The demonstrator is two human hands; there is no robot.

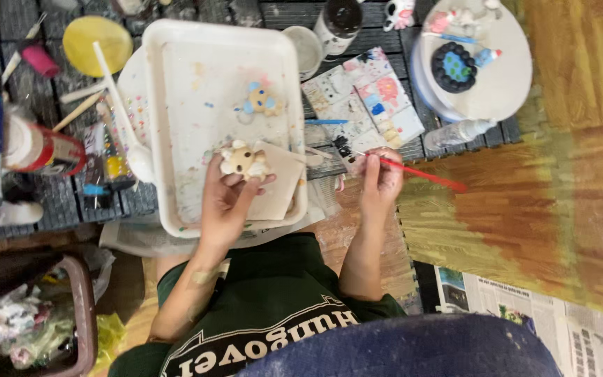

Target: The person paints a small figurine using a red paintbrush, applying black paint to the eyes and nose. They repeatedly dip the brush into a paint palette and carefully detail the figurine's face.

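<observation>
My left hand (226, 195) holds a small cream bear-like figurine (242, 160) over the near part of a white paint-speckled tray (176, 126). A beige square tile (279, 183) lies under the figurine. My right hand (381, 178) grips a thin red-handled paintbrush (423, 174); its tip points at the dark well of a paint-stained palette (366, 103). A second figurine with blue ears (262, 99) lies further back on the tray.
A round white stand (504, 77) with a dark blue disc (454, 67) sits at back right, a clear bottle (459, 132) beside it. Paint bottles (40, 148), a yellow lid (97, 43), sticks and a cup (306, 47) crowd the left and back. Bin (82, 307) lower left, newspaper (525, 307) lower right.
</observation>
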